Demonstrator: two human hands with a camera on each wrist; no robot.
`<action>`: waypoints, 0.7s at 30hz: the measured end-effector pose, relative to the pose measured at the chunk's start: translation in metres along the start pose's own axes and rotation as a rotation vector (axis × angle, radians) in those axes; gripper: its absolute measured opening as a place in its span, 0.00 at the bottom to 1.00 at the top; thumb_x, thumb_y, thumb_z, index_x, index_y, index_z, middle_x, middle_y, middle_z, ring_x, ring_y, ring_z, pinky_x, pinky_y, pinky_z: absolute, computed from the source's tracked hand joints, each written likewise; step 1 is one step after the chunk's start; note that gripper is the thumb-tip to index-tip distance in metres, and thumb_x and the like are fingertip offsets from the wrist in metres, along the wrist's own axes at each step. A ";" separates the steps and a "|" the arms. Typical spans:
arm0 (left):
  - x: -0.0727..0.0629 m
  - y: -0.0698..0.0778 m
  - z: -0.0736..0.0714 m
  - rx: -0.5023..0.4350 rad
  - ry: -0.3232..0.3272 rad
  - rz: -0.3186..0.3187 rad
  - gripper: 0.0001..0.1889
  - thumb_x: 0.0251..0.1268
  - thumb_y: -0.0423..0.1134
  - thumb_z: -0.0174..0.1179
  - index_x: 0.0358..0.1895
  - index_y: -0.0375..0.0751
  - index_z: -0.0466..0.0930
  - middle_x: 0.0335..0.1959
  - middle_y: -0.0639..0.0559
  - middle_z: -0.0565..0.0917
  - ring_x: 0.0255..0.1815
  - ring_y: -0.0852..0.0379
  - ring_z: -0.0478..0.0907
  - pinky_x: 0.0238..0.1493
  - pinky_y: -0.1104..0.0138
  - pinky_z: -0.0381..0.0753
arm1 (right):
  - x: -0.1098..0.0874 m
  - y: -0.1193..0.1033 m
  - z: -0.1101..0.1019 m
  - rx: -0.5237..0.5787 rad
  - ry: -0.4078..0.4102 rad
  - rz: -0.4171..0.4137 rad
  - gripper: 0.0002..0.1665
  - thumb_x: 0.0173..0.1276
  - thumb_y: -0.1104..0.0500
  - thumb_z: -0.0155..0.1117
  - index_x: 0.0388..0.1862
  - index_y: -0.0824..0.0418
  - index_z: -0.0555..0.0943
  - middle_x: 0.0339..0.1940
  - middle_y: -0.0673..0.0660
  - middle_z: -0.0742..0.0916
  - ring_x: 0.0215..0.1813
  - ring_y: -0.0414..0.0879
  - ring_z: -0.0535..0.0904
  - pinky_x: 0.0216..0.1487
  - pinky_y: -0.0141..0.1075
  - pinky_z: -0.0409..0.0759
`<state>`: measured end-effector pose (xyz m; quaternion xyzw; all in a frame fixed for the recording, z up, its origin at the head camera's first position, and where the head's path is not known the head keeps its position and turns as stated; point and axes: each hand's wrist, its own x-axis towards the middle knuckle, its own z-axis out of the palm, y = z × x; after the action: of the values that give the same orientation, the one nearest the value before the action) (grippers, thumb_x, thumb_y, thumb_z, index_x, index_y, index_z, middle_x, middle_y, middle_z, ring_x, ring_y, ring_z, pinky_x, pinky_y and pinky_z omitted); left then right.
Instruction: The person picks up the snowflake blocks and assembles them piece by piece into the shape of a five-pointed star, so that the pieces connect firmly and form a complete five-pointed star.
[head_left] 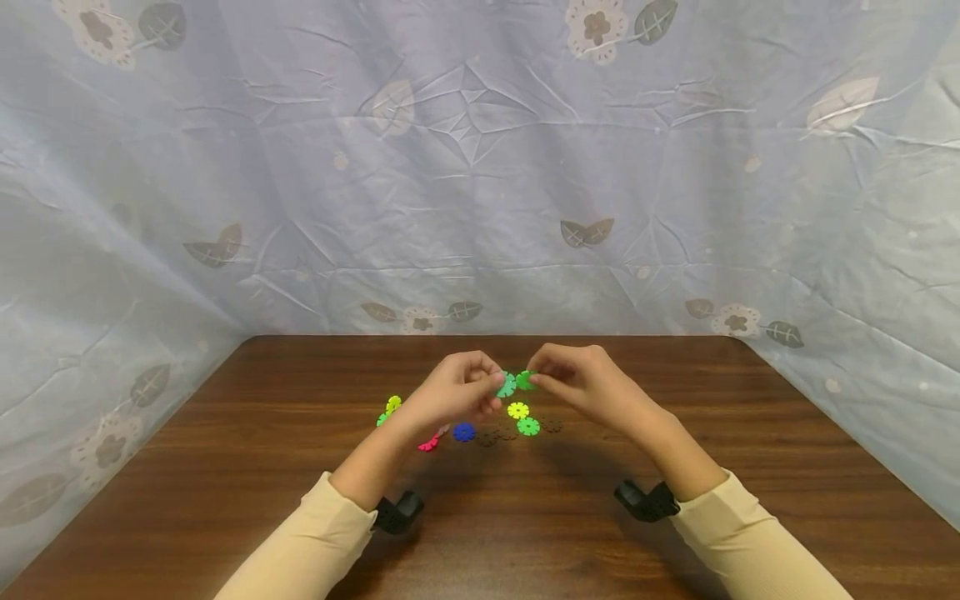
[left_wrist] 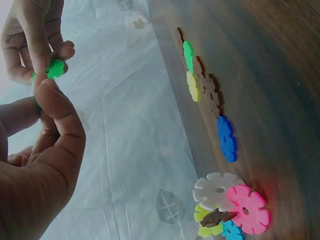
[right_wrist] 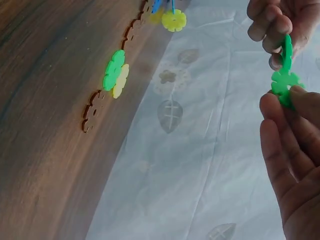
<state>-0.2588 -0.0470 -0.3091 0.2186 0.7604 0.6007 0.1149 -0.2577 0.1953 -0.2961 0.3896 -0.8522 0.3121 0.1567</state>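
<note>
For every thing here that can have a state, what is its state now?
Left hand: pinches the blue-green disc
Right hand: pinches the raised green disc
These two discs: whether joined, unclear
Blue disc: flat on the table
Loose yellow disc: lying flat
Lower green disc: lying flat
Loose brown discs: lying flat
Pink disc: tilted, bunched with others
Patterned cloth: creased

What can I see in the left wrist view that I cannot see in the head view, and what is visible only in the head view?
Only the left wrist view shows a light blue disc and a brown piece lying against the pink disc.
Only the head view shows the cream sleeves and black wrist straps.
Both show the left hand, the right hand pinching a green disc, plus the pink disc and dark blue disc.
</note>
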 end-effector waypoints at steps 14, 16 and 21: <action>-0.001 0.005 -0.001 -0.054 -0.025 0.032 0.11 0.82 0.36 0.54 0.53 0.29 0.76 0.27 0.53 0.85 0.30 0.61 0.81 0.37 0.69 0.84 | -0.001 -0.008 0.003 -0.012 0.066 -0.079 0.07 0.70 0.69 0.71 0.43 0.60 0.86 0.37 0.50 0.92 0.38 0.37 0.87 0.43 0.32 0.88; -0.001 0.005 -0.002 -0.071 -0.025 0.032 0.11 0.82 0.36 0.55 0.53 0.29 0.76 0.28 0.51 0.85 0.30 0.61 0.82 0.37 0.69 0.84 | 0.000 -0.009 0.003 -0.011 0.077 -0.086 0.06 0.70 0.69 0.71 0.43 0.60 0.86 0.37 0.50 0.92 0.39 0.37 0.87 0.44 0.32 0.88; -0.001 0.006 -0.002 -0.090 -0.028 0.039 0.11 0.82 0.36 0.55 0.52 0.29 0.76 0.29 0.51 0.85 0.32 0.58 0.83 0.38 0.70 0.83 | 0.000 -0.009 0.005 -0.024 0.113 -0.129 0.07 0.69 0.69 0.71 0.42 0.60 0.86 0.36 0.51 0.92 0.38 0.37 0.87 0.43 0.31 0.88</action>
<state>-0.2577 -0.0485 -0.3025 0.2364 0.7266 0.6332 0.1234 -0.2514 0.1872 -0.2962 0.4235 -0.8189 0.3126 0.2287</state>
